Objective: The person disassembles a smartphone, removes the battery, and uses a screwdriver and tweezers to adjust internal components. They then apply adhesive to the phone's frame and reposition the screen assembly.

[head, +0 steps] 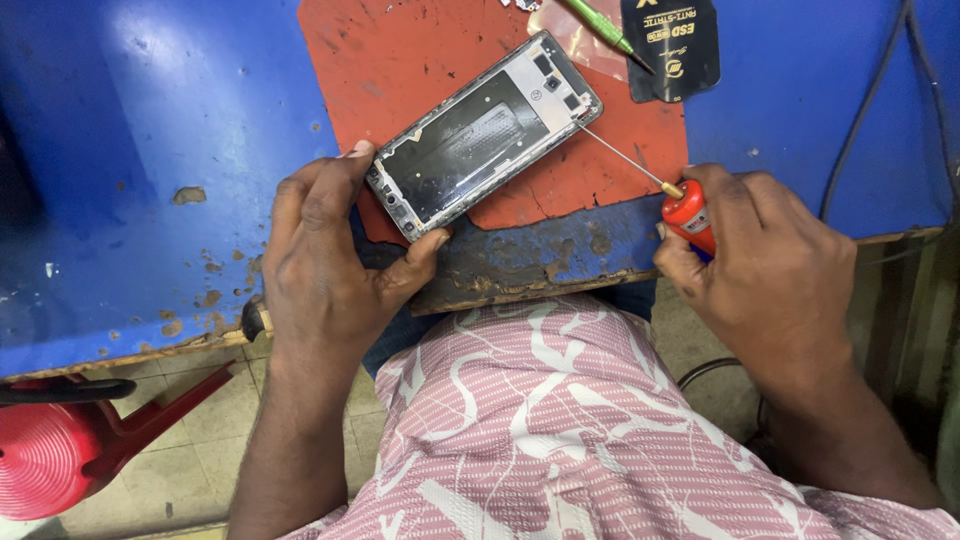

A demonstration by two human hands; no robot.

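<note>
While your left hand (330, 260) pinches the opened phone (485, 135), your right hand (765, 265) grips the red-handled screwdriver (688, 213); black rounded packet (670, 45) at 1 o'clock.

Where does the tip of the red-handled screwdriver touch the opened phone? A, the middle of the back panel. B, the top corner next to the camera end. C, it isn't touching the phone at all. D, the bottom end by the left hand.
B: the right hand holds the red-handled screwdriver, and its thin shaft runs up to the phone at the corner by the camera end, while the left hand steadies the opposite end.
</note>
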